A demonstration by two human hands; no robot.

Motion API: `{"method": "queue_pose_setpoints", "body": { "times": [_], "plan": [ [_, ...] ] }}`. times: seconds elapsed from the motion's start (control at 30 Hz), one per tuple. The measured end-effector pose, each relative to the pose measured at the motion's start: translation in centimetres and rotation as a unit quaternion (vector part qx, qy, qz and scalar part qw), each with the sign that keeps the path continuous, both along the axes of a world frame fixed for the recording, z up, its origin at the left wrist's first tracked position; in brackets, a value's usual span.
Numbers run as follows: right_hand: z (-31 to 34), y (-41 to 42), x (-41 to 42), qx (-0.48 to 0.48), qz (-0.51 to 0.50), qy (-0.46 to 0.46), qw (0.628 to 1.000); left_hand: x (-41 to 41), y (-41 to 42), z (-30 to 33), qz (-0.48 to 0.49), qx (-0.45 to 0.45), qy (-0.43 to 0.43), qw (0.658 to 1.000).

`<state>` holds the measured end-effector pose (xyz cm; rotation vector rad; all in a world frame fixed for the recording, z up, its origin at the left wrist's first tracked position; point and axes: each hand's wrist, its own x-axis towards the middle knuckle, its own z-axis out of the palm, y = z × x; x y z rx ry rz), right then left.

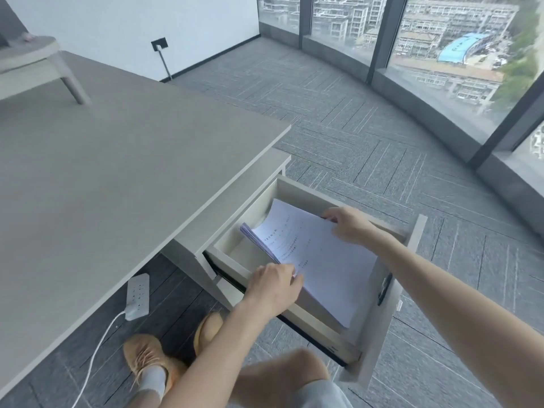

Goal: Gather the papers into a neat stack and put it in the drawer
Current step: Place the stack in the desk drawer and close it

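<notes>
While both hands hold it, the stack (312,254) lies tilted inside the open drawer (415,240), its far left end raised above the drawer floor. Left hand (273,285) grips the stack's near edge, fingers curled closed upon the sheets. Right hand (350,225) pinches the far edge, thumb on top, fingers beneath. Beside the drawer stands the desk (117,160).

Grey rectangular desk top (103,178) bears a grey monitor riser (32,58) at its far left corner. White power strip (137,295) lies on the dark carpet tiles (338,119) under the desk's near edge, white cord attached. Floor-to-ceiling glass windows (441,48) along far wall.
</notes>
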<state>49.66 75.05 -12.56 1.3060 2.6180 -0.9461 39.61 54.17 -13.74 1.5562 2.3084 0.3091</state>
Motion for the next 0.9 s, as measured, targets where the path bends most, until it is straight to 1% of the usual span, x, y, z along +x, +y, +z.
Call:
{"method": "queue_pose_setpoints", "body": {
  "times": [0.07,0.2,0.37,0.43,0.53,0.67,0.77,0.9],
  "plan": [
    [-1.1,0.3,-0.1,0.006,0.004,-0.004,1.000,0.3,0.2,-0.7,-0.012,-0.026,0.007,1.000],
    [-2.7,0.8,-0.1,0.012,0.010,-0.013,1.000,0.6,0.6,-0.7,-0.036,-0.081,0.058,0.994],
    [-3.5,0.9,0.2,0.001,0.007,-0.065,0.998,0.4,1.2,-0.2,-0.064,-0.167,0.057,0.982],
    [-3.3,0.5,0.7,0.004,0.003,-0.073,0.997,0.3,1.3,0.2,-0.068,-0.180,0.063,0.979],
    [-1.9,-0.9,2.0,0.014,0.001,-0.029,0.999,-0.3,1.1,1.2,-0.052,-0.154,0.074,0.984],
    [0.5,-3.6,5.1,0.037,-0.011,0.041,0.998,-2.2,1.2,3.6,-0.007,-0.068,0.092,0.993],
    [2.0,-6.4,7.8,0.066,-0.040,0.073,0.994,-4.5,1.7,6.0,0.007,0.017,0.101,0.995],
    [2.6,-9.9,11.6,0.095,-0.085,0.089,0.988,-6.8,1.9,8.9,-0.004,0.071,0.126,0.990]
  ]
}}
